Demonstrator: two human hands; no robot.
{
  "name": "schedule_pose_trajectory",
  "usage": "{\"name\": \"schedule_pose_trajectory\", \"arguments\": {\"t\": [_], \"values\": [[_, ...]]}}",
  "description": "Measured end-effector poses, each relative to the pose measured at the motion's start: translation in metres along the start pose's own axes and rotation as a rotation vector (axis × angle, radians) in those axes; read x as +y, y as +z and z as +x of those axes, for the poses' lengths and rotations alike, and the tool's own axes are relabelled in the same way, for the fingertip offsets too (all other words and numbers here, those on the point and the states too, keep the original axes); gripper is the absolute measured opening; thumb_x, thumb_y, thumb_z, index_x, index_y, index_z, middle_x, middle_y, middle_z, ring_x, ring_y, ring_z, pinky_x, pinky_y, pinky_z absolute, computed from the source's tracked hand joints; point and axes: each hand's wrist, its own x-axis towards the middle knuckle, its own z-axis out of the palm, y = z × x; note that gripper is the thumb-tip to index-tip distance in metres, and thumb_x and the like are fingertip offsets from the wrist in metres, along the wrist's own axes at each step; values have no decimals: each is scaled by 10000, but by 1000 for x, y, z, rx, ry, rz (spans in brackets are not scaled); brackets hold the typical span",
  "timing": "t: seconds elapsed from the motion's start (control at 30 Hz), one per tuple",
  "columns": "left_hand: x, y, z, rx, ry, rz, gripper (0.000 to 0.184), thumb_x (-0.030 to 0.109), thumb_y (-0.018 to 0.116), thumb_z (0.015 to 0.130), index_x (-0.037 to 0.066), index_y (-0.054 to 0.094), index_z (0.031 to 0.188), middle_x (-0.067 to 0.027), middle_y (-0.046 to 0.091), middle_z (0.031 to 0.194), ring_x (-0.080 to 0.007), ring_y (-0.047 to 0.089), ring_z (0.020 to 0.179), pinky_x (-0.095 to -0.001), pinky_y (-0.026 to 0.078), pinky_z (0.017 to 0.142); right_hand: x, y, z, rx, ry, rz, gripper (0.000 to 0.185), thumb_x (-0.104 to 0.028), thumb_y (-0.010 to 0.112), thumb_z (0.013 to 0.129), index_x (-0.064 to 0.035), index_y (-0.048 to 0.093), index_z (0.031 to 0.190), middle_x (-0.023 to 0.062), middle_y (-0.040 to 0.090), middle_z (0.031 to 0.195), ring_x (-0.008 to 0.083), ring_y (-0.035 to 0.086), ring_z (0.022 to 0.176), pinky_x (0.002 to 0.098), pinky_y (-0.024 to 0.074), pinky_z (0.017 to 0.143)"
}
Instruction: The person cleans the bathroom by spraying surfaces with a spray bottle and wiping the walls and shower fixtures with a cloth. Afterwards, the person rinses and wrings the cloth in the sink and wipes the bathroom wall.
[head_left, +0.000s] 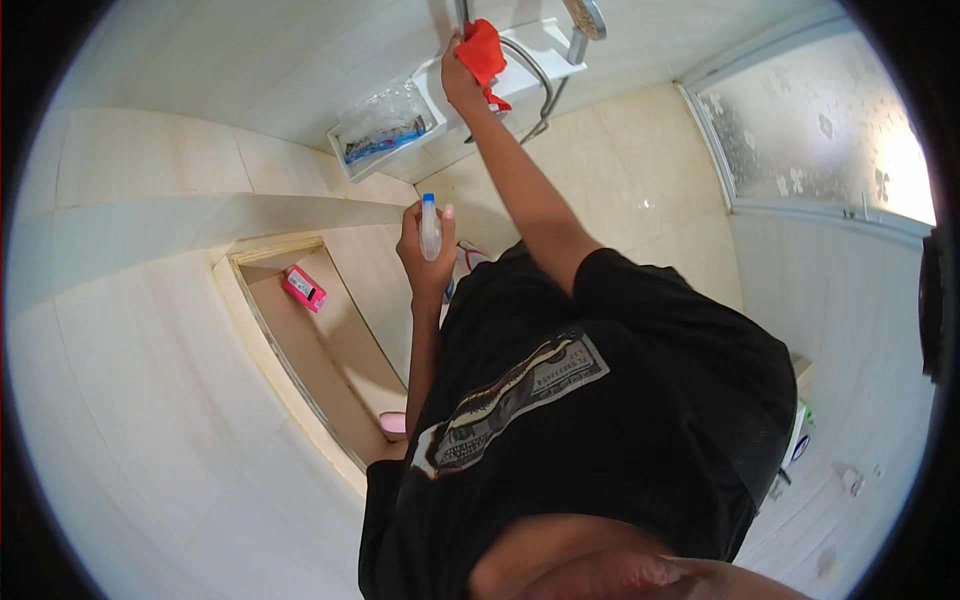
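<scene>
Out in front of my body, my left hand (pixel 422 258) is wrapped around a spray bottle (pixel 431 232) with a whitish top and a blue tip. My right hand (pixel 460 82) reaches up the wall with a red cloth (pixel 482 52) in its grip. The cloth lies against a metal shower pipe (pixel 461 12), and part of it hangs below my fingers. Behind the cloth runs a white wall shelf (pixel 545 65). The cloth covers some of my right fingers.
A shelf tray (pixel 352 172) holds a clear plastic bag (pixel 385 115). The shower hose (pixel 543 80) and shower head (pixel 587 18) are right of the cloth. Left, a wall niche (pixel 300 385) contains a pink pack (pixel 304 288). A frosted window (pixel 815 125) stands at right.
</scene>
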Motion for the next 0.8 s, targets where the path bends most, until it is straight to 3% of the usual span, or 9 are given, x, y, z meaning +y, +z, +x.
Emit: {"name": "schedule_pose_trajectory", "arguments": {"t": [0.17,0.2,0.23,0.27,0.4,0.5,0.53,0.7,0.8], "values": [[-4,0,16,-62,26,36,258,223,704,925,33,608,1071,-62,680,859,-124,635,766,-291,512,725,61,-67,10,-354,-394,297,295,-101,595,921,-33,605,1208,187,647,1140,361,622,1071,420,494,933],[-1,-1,18,-75,17,40,258,222,705,924,32,609,1069,-63,679,861,-125,631,766,-292,514,729,66,-108,27,-748,-240,379,314,-47,537,939,-52,602,1246,167,645,1200,331,625,1109,384,486,970],[-2,0,20,-80,34,25,276,223,713,917,26,605,1076,-65,677,850,-132,628,753,-296,513,723,80,-130,37,-784,-451,365,334,-17,545,876,-77,626,1195,161,664,1136,355,631,1041,391,507,903],[-7,2,22,-86,49,13,293,224,722,910,20,602,1083,-68,675,839,-138,626,741,-300,513,718,107,-142,32,-795,-462,387,340,-14,519,900,-44,617,1223,154,677,1151,311,647,1067,364,503,923],[-25,10,28,-132,60,-46,297,229,731,902,18,603,1068,-71,674,830,-146,625,729,-307,511,710,140,-218,-11,-634,409,665,401,5,472,931,24,558,1322,111,666,1248,185,628,1120,304,465,990],[-23,15,27,-134,40,-25,274,230,727,906,22,607,1037,-71,673,824,-148,626,726,-305,508,706,144,-249,-25,-583,355,371,409,-21,491,935,29,542,1338,98,668,1232,186,628,1108,296,457,991],[-24,16,27,-129,53,-14,270,231,724,908,21,607,1031,-71,672,822,-148,626,725,-304,508,706,141,-249,-30,-549,463,593,439,-24,496,943,14,507,1381,80,644,1264,171,614,1097,290,452,983],[-23,21,25,-103,100,11,258,237,710,917,18,606,1005,-73,670,813,-147,624,715,-302,507,696,134,-225,-26,-777,248,363,452,-14,517,885,-43,546,1335,138,645,1163,226,628,1023,351,489,921],[-23,26,23,-94,79,-37,256,236,708,918,16,605,999,-69,667,808,-146,623,711,-296,506,684,86,-190,-4,-583,-187,332,495,-26,566,812,-59,565,1306,171,612,1206,347,553,1172,427,417,1030]]}}
